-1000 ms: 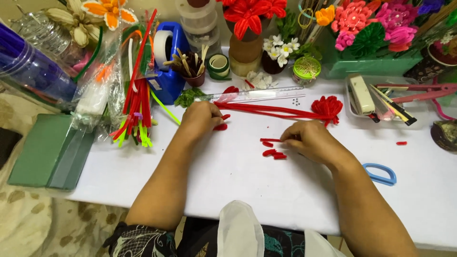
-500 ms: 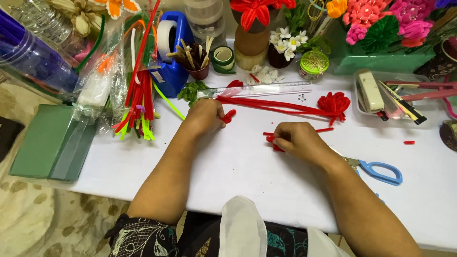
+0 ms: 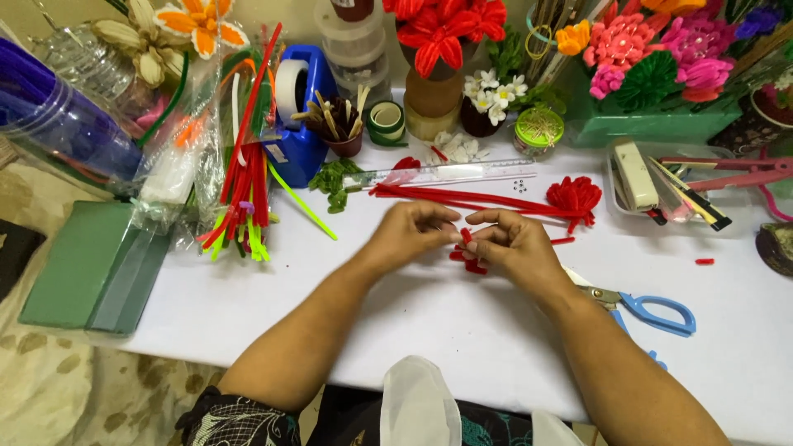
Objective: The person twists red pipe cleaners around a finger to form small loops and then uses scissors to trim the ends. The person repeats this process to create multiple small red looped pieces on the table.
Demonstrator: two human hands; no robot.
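Where fingertips meet, both hands (image 3: pixel 467 239) pinching red pieces (image 3: pixel 467 253).

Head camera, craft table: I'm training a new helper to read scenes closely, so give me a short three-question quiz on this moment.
1. True or false: both hands meet over the small red pipe-cleaner pieces.
2. Which lies nearest the right hand? A. blue tape dispenser B. blue-handled scissors C. green foam block
3. Fill in: the clear ruler lies just behind the long ____ pipe cleaners.

Key:
1. True: the left hand and right hand pinch the pieces together above the white table.
2. B
3. red
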